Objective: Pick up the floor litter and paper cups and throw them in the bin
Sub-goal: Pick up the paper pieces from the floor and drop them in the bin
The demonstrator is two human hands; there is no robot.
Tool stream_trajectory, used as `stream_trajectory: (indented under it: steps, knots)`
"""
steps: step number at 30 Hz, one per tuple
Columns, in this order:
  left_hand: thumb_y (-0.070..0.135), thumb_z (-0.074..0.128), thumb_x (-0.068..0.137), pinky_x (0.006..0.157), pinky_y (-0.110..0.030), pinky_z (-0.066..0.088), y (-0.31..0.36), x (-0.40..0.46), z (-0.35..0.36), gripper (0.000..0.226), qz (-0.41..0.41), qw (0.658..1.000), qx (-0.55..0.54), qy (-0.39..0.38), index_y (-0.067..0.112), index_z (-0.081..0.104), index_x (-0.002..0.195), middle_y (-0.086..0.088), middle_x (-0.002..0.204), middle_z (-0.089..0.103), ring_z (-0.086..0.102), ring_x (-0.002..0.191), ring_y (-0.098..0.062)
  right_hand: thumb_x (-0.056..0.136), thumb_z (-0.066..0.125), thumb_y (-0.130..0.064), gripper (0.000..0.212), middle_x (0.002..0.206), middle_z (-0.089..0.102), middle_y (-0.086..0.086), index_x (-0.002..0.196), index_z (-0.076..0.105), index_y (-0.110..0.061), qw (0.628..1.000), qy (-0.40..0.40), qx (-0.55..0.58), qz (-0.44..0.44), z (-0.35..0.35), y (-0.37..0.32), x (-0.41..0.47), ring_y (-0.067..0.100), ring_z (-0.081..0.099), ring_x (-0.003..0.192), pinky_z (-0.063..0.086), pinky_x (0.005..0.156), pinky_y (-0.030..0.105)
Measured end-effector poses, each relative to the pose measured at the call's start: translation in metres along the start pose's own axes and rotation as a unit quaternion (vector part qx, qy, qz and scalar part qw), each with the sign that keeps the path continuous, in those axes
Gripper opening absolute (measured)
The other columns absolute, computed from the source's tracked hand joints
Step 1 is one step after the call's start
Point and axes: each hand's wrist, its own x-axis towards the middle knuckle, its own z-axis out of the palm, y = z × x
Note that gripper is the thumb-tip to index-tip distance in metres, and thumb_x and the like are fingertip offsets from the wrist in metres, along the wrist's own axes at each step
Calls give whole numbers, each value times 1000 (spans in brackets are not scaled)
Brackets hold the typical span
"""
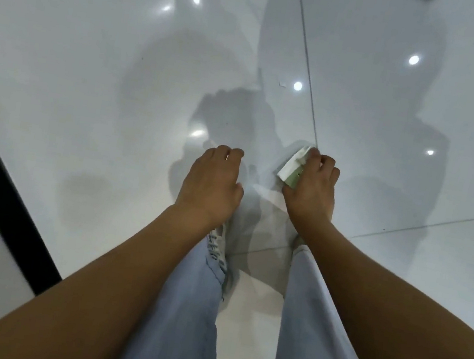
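— Hands, entry one: our right hand has its fingers curled round a crushed paper cup, white with a green patch, held low over the glossy floor. Our left hand hangs just beside it, fingers loosely bent, holding nothing.

— Is the cup clear of the tiles?

— We cannot tell; it sits right at the grout line, touching or barely lifted.

— Advice for the lift?

— We judge the grip should wrap the flattened body, not only the rim, so it does not slip out. A small white scrap lies farther ahead; the free hand could take it.

— Surroundings?

— Jeans, one pale shoe, a dark strip at left. No bin in view.
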Motion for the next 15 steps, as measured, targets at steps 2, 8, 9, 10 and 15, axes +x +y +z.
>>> stream_trajectory:
  steps: [2, 8, 9, 10, 15]
  knots:
    - [15, 53, 90, 95, -30, 37, 7, -7, -9, 51, 8, 1000, 4, -7, 12, 38, 139, -8, 134, 47, 43, 119, -23, 77, 75, -18, 79, 135, 37, 12, 141, 30, -12, 1000, -13, 1, -23, -11, -8, -12, 29, 36, 121, 49, 93, 41]
    - [9, 62, 85, 93, -32, 41, 46, -43, -59, 73, 28, 998, 35, -53, 16, 25, 147, -7, 142, 38, 40, 126, -24, 79, 75, -17, 84, 139, 39, 9, 147, 26, -10, 995, -27, 27, -97, -77, -47, -75, 24, 37, 124, 43, 97, 33]
    - [9, 63, 83, 92, -32, 42, 53, -50, -70, 78, 31, 997, 34, -62, 16, 21, 148, -6, 143, 37, 39, 126, -24, 79, 75, -17, 83, 140, 40, 9, 147, 28, -9, 993, -27, 30, -113, -90, -54, -88, 24, 38, 124, 43, 97, 32]
    - [8, 65, 81, 91, -33, 42, 60, -57, -80, 83, 34, 997, 31, -68, 17, 17, 149, -6, 145, 35, 39, 127, -24, 80, 74, -17, 80, 140, 41, 9, 146, 30, -8, 991, -26, 33, -129, -104, -60, -101, 24, 39, 124, 43, 96, 31]
    - [15, 65, 85, 97, -37, 45, 91, -97, -132, 89, 52, 996, 16, -68, 20, 6, 152, -3, 151, 26, 38, 132, -22, 81, 73, -20, 73, 140, 41, 6, 142, 34, -9, 986, -28, 19, -160, -173, -88, -147, 21, 38, 125, 40, 99, 26]
